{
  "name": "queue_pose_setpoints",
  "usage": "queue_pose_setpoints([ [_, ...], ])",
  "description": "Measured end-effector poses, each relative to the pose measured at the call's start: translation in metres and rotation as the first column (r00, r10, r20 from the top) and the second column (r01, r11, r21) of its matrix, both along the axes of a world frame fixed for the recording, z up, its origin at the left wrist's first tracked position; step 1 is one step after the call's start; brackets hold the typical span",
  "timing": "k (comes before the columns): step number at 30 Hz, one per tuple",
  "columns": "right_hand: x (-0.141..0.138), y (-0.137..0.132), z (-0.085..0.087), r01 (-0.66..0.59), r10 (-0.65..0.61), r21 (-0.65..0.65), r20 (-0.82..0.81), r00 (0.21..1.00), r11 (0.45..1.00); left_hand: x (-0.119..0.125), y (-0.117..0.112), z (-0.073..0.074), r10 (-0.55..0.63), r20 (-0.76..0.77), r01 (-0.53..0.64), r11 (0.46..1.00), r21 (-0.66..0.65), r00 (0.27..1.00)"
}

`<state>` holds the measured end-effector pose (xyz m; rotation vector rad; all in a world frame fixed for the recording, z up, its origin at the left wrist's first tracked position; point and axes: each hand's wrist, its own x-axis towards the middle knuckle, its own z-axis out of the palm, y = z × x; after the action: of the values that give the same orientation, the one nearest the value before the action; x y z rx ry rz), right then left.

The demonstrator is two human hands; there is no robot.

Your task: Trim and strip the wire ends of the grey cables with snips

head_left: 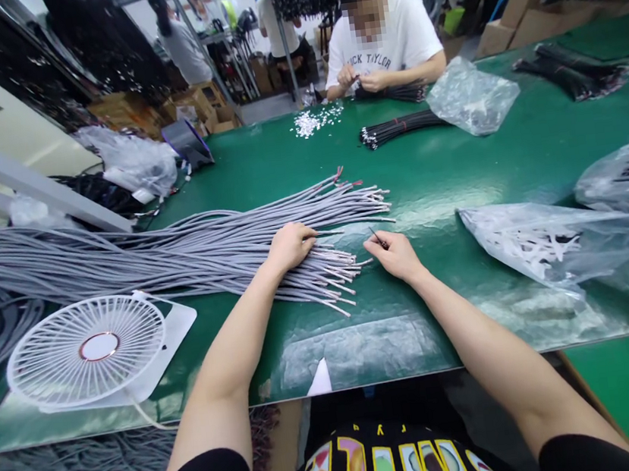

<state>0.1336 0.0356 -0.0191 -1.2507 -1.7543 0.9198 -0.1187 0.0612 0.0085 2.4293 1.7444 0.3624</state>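
Observation:
A long bundle of grey cables (pixel 167 250) lies across the green table (pixel 456 172), its stripped ends fanned out to the right. My left hand (pixel 291 244) rests on the cable ends with its fingers curled over them. My right hand (pixel 392 253) is just right of the cable tips, its fingers pinched on a small thin dark piece (pixel 377 237) that I cannot make out.
A white fan (pixel 86 351) lies at the near left. A clear bag of white parts (pixel 545 241) sits right of my hand. Across the table a person in a white shirt (pixel 383 47) works on black cables (pixel 398 127) beside another plastic bag (pixel 470 98) and small white pieces (pixel 316 119).

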Motion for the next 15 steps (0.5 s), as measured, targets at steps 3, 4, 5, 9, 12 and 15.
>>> queue_pose_setpoints([
  [3, 0.000, 0.000, 0.000, -0.001, 0.001, -0.003, -0.006, 1.000, 1.000, 0.010, 0.014, -0.003, 0.049, -0.100, -0.047, 0.998, 0.029, 0.994],
  [4, 0.000, 0.000, 0.000, -0.004, 0.004, -0.003, -0.009, 1.000, 1.000, 0.013, 0.018, -0.004, 0.052, -0.118, -0.050, 0.998, 0.026, 0.992],
  [5, 0.000, 0.001, 0.000, -0.006, 0.006, -0.003, -0.011, 1.000, 1.000, 0.015, 0.021, -0.005, 0.050, -0.129, -0.048, 0.999, 0.019, 0.990],
  [9, 0.000, 0.001, 0.000, -0.005, 0.004, -0.013, -0.017, 1.000, 1.000, 0.018, 0.025, -0.006, 0.017, -0.125, -0.016, 1.000, 0.013, 0.992],
  [12, 0.000, 0.001, 0.000, 0.005, -0.005, -0.023, -0.018, 1.000, 1.000, 0.010, 0.018, 0.001, -0.025, 0.033, 0.024, 0.999, 0.040, 0.999],
  [15, -0.002, 0.000, 0.000, -0.005, 0.005, -0.014, -0.027, 1.000, 1.000, -0.001, 0.002, 0.015, -0.072, 0.301, 0.039, 0.993, 0.113, 0.951],
])
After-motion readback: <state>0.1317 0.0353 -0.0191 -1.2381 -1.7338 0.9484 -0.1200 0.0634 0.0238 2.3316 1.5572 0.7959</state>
